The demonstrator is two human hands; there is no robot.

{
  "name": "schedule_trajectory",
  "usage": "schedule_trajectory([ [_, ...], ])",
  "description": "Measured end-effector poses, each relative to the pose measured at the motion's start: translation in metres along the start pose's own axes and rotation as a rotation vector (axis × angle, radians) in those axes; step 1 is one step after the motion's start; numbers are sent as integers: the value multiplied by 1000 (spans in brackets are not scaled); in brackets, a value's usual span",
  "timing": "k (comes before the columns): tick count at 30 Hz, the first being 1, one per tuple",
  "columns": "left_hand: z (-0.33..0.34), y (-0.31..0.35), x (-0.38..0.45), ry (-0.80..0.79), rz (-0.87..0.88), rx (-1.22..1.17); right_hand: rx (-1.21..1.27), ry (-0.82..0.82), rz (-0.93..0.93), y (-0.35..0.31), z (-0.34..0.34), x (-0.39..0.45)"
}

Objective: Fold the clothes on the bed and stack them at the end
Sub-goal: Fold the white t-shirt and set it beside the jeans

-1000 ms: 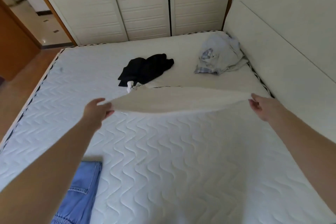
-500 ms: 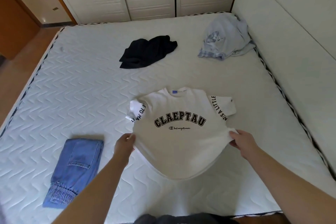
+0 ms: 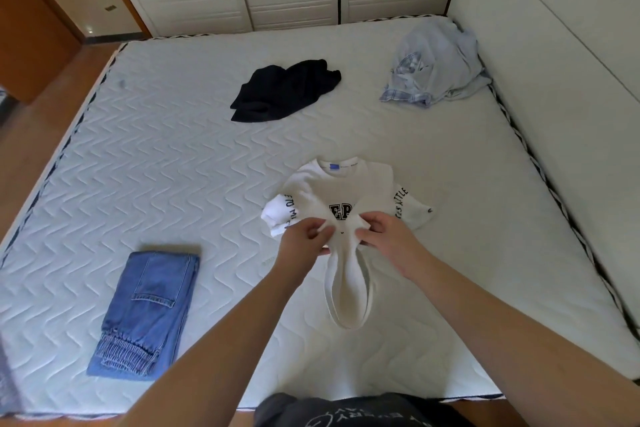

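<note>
head view: the white t-shirt (image 3: 346, 191) lies face up on the bed (image 3: 173, 156), collar away from the person, in the near middle of the mattress. the left hand (image 3: 301, 243) and right hand (image 3: 388, 236) sit close together over the chest print, each grip closed on a pinch of the shirt's side fabric, so the two sides are drawn in to the centre and only a few letters of the print show. the lower hem hangs toward the person as a narrow loop. both short sleeves lie spread out to either side, not yet tucked.

progress, as a judgement: the folded jeans (image 3: 149, 312) lie flat near the left corner at the near edge of the bed, which looks like the one finished piece. the white shirt is mid-fold, with the sleeves and the lengthwise fold yet to do, and it has not been stacked. the black garment (image 3: 284, 90) is a loose heap in the far middle, and the light blue shirt (image 3: 433, 66) is crumpled at the far right corner beside the headboard; both look untouched. so roughly one of four is done, one in hand, two left.
</note>
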State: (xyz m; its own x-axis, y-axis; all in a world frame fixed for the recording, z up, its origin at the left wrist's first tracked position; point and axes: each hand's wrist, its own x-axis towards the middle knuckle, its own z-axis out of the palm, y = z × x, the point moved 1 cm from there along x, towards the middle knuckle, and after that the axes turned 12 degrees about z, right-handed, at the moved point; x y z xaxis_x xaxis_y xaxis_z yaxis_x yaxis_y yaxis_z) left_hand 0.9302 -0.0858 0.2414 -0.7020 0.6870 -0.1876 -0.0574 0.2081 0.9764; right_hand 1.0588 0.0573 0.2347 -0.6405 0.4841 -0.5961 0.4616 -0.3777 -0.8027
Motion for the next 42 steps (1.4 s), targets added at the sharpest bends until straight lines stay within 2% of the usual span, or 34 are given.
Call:
schedule_trajectory([
  [5,9,9,1,-185,128,381,-3,-37,-64,-9,2,-6],
  [9,15,12,7,-378,167,445,-77,-29,-64,-11,4,-8],
  [11,18,14,11,-416,165,459,-88,-21,-71,-14,4,-9],
  [13,21,16,16,-410,142,494,-62,9,-96,-17,3,-11],
  [15,23,16,19,-376,109,513,-78,128,-123,-18,2,-14],
  [18,25,16,23,-244,-29,257,-184,407,-61,-12,3,-22],
  [19,25,17,24,-194,-77,159,-181,407,5,-6,5,-25],
  [21,26,20,27,-107,-127,46,-146,261,209,8,15,-33],
  [23,27,24,29,-71,-132,28,-87,96,438,21,30,-40],
  [25,29,27,30,-64,-106,55,51,-15,559,28,42,-40],
  [29,33,38,30,-59,-52,104,684,-198,512,30,49,-25],
  [31,34,45,29,-66,-51,116,806,-254,468,27,51,-19],
  [38,29,52,27,-98,8,198,910,-22,330,-3,42,-3],
  [42,18,53,39,-76,75,427,942,37,345,-10,28,-1],
])
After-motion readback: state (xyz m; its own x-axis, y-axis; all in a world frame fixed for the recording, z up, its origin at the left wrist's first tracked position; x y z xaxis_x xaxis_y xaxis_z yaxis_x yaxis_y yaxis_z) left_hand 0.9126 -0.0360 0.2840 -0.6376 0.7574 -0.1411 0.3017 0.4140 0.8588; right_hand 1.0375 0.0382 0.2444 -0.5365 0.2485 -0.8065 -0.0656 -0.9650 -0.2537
